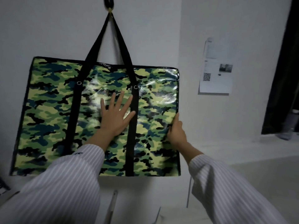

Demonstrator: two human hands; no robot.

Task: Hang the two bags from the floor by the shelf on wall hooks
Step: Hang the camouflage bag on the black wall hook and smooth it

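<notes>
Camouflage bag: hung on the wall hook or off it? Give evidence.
Hung. The camouflage bag has black handles running taut to the wall hook. Left hand presses it flat; right hand grips its edge.

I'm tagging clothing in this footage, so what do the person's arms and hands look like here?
Both arms are in long, loose sleeves of pale fabric with fine grey pinstripes, the left sleeve and right sleeve alike. The left one has a small dark mark near its cuff. The left hand and right hand are bare: no gloves, rings or watch show.
</notes>
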